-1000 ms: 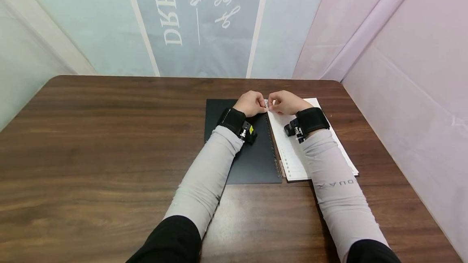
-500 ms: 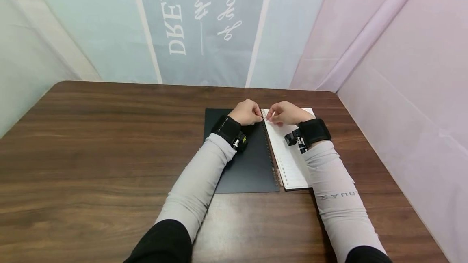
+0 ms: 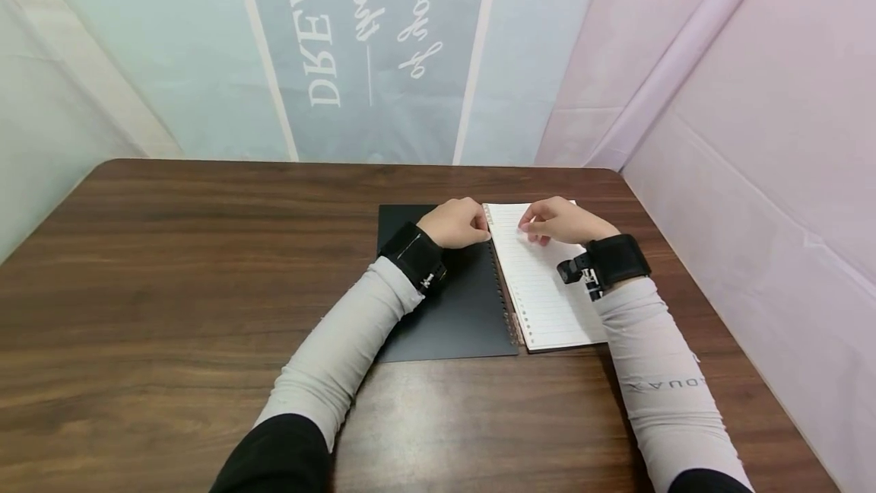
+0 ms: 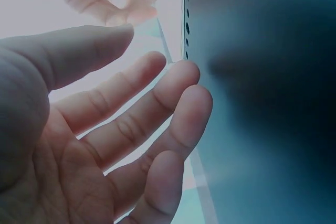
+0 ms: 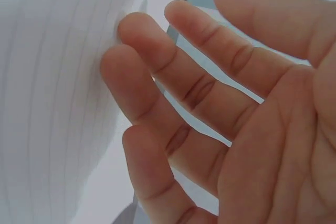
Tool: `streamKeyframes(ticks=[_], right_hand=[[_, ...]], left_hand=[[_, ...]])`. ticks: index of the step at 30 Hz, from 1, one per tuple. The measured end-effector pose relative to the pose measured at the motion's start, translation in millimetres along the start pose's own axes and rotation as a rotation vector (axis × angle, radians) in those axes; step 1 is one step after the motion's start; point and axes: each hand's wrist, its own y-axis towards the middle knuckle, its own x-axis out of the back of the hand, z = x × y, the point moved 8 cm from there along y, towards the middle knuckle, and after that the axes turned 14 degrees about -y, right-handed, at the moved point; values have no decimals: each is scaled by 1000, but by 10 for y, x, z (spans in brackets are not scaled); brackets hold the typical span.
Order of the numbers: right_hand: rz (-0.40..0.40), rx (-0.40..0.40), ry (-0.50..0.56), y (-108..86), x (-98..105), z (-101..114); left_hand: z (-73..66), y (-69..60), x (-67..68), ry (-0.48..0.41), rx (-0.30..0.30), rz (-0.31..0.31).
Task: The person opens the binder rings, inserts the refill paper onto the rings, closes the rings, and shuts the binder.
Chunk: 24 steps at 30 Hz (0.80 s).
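Note:
A loose-leaf notebook lies spread on the table, its black cover (image 3: 465, 318) on the left and its lined white pages (image 3: 550, 310) on the right. Along the middle runs the ring binding (image 3: 509, 310). My left hand (image 3: 455, 224) is over the cover's upper part, beside the binding's far end. In the left wrist view its thumb stands apart from loosely bent fingers (image 4: 191, 114), with nothing between them. Over the upper page is my right hand (image 3: 564, 221); its relaxed fingertips (image 5: 126, 69) are at the paper in the right wrist view, though contact is hard to tell.
The brown wooden table (image 3: 205, 287) extends to the left and in front of the notebook. Behind it hangs a pale blue cloth (image 3: 383, 52) with white lettering, and a pinkish-white cloth (image 3: 753, 196) closes off the right side.
My right hand has moved right, away from the binding and over the page. My left hand stays near the binding's far end. The two hands, close together before, are now farther apart.

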Motion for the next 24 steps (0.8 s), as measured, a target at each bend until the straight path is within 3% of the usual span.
streamKeyframes(ticks=[11,18,24], right_hand=[[-88,40,-132,-397,40,-19],[-98,36,-112,-624,-65,13],[-89,110,-68,-753,-198,128]], left_hand=[[-232,-378,-42,48,-83,12],[-427,-616,-223,101,-156,59],[-537,-706,-429,153,-176,153]])
